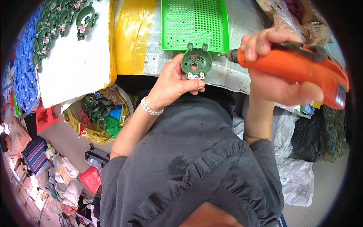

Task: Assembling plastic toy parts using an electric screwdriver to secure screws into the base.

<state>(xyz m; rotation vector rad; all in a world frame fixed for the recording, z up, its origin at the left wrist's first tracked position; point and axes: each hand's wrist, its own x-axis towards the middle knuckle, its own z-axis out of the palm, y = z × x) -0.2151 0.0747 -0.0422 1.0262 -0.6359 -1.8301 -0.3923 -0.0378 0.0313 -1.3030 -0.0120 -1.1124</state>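
My left hand (177, 77) holds a dark green plastic figure part (197, 60), an open ring-shaped piece with two small ears on top and cream and pink bits at its lower edge. Fingers and thumb close around its lower side. In my right hand (270, 62) is an orange electric screwdriver (298, 72), gripped round its body. Its thin bit points left, a short way right of the green part and apart from it. Behind both hands lies a bright green perforated tray (227, 28), with the bit just below its near right corner.
At the far left, several similar green figures (85, 20) lie on a white board (75, 64), beside blue pieces (28, 60). Below the table edge, a yellow bag (98, 136) holds more green parts. Plastic bags (295, 178) stand on the floor at right.
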